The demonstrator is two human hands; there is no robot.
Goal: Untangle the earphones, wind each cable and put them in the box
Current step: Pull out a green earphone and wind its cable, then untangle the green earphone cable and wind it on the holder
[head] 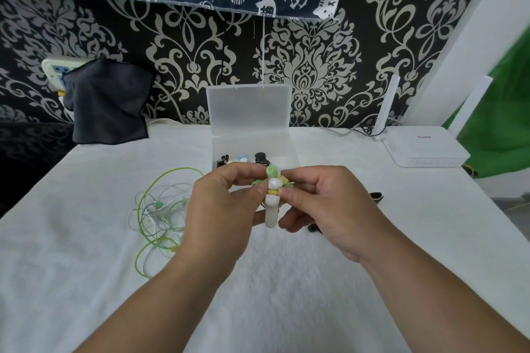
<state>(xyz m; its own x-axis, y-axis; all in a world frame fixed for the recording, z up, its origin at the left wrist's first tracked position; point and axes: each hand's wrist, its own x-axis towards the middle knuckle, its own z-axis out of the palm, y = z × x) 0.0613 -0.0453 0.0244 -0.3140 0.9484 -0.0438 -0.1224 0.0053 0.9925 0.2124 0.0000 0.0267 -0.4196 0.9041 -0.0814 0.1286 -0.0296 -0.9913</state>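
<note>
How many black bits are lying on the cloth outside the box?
2. One black bit lies right of the right hand; a second black bit peeks out under that hand. The hand may hide more.

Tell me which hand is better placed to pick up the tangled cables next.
Probably the left hand: the tangled cables lie on its side, just beside its wrist. The right hand would have to cross over, and both pinch the wound bundle.

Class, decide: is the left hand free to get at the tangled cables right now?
Likely not yet: the left hand pinches the wound bundle with the right hand, though the tangle lies uncovered nearby.
</note>
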